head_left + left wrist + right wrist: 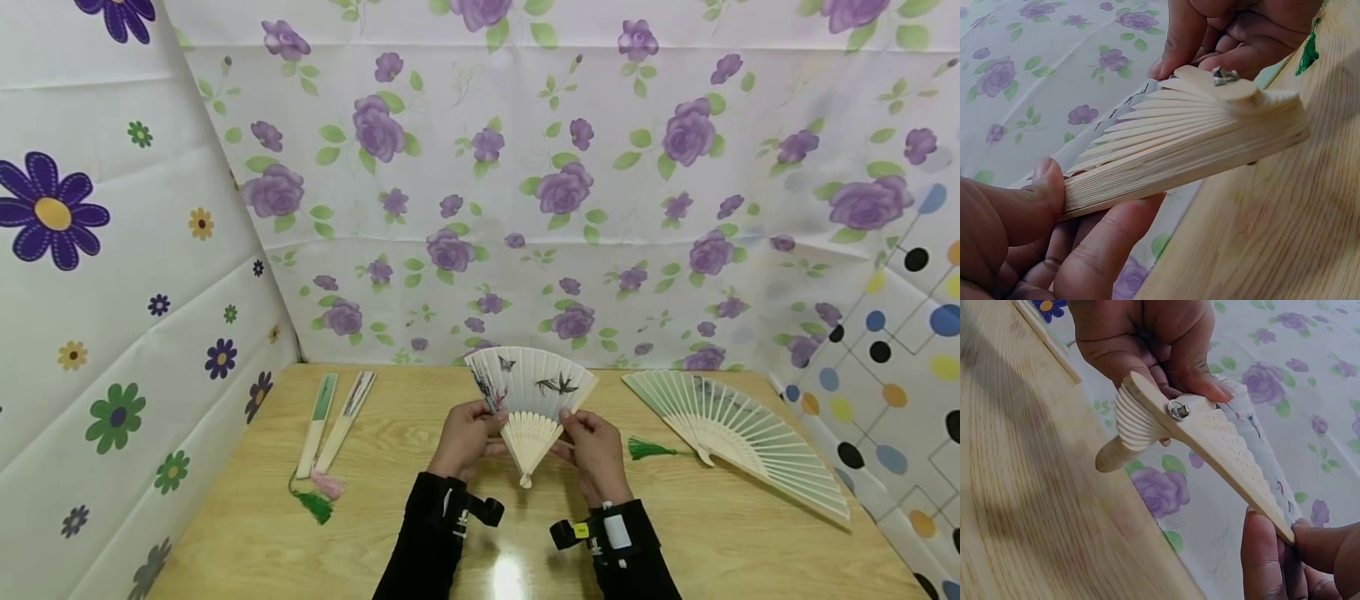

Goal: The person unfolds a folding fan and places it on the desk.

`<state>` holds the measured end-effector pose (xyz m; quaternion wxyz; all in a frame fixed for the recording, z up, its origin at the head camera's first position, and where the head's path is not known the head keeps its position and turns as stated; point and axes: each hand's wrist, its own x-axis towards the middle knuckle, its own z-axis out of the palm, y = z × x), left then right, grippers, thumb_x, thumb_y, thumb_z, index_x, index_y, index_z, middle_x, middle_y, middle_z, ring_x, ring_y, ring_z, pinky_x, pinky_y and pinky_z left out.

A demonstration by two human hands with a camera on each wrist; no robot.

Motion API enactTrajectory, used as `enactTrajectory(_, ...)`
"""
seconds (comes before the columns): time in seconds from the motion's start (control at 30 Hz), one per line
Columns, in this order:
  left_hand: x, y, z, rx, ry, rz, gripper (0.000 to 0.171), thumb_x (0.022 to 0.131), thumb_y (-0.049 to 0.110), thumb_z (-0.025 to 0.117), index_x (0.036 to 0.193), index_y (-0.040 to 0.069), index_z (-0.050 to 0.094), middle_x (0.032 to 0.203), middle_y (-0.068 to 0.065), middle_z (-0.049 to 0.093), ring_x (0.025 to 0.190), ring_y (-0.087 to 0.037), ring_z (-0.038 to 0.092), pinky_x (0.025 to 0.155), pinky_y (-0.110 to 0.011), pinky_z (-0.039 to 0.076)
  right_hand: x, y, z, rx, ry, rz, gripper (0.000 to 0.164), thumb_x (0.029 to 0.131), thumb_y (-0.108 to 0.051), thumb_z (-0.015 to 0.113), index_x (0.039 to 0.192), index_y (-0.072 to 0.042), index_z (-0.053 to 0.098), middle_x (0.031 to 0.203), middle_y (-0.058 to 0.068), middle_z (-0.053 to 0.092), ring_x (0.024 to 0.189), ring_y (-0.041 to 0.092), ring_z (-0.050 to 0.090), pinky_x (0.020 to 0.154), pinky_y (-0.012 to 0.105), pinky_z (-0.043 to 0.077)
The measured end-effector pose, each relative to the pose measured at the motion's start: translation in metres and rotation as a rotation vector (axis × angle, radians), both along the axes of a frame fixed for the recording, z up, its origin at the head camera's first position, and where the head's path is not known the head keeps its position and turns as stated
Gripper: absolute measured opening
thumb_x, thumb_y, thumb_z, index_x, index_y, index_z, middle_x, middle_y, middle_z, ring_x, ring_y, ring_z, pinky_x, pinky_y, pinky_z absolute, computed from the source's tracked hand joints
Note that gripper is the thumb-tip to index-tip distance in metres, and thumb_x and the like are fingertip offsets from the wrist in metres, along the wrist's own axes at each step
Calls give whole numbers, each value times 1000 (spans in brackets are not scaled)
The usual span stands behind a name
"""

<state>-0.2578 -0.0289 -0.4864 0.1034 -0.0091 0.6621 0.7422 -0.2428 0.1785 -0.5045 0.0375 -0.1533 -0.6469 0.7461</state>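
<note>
A partly spread folding fan (528,400) is held up over the middle of the table, its pivot end pointing toward me. White cloth with dark birds and a reddish branch covers its upper part, above pale wooden ribs (1179,144). My left hand (463,435) pinches the left edge between thumb and fingers. On the opposite edge, my right hand (596,446) grips the guard stick in the same way. A metal rivet (1179,410) joins the ribs in the right wrist view. Some ribs still overlap in a thick stack in the left wrist view.
Two folded fans, one green (318,421) and one white-and-pale (347,421), lie at the left with green and pink tassels (327,485). A spread green fan (750,433) with a green tassel (648,448) lies at the right. Patterned cloth (487,208) hangs behind the wooden table (247,550).
</note>
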Motion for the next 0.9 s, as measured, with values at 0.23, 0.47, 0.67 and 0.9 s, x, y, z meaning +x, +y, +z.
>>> enactTrajectory(0.23, -3, 1, -3, 3, -9, 19, 25, 116, 10, 67, 133, -7, 75, 101, -8, 77, 84, -12, 77, 81, -34, 75, 1, -1, 2, -3, 12, -18, 26, 118, -19, 68, 118, 7, 66, 98, 2, 68, 85, 12, 76, 70, 24, 73)
enactTrajectory(0.47, 0, 0, -1, 25, -10, 39, 23, 116, 9, 66, 130, -8, 74, 97, -5, 73, 84, -13, 73, 80, -32, 75, 1, 0, 1, -7, 14, -47, 25, 117, -19, 68, 116, 6, 66, 97, 1, 65, 85, 13, 74, 73, 26, 74)
enactTrajectory(0.67, -1, 0, -1, 30, -8, 43, 22, 116, 9, 66, 129, -7, 75, 97, -5, 74, 85, -12, 74, 79, -32, 75, 1, -1, 2, -16, 21, -52, 25, 117, -20, 69, 116, 5, 65, 99, 2, 65, 89, 13, 74, 72, 25, 74)
enactTrajectory(0.9, -1, -3, 0, 23, -11, 59, 25, 116, 10, 68, 133, -6, 75, 102, -8, 76, 88, -16, 75, 81, -36, 77, 2, -2, 2, -21, 22, -72, 26, 118, -19, 66, 118, 7, 64, 102, 3, 64, 88, 11, 73, 72, 23, 73)
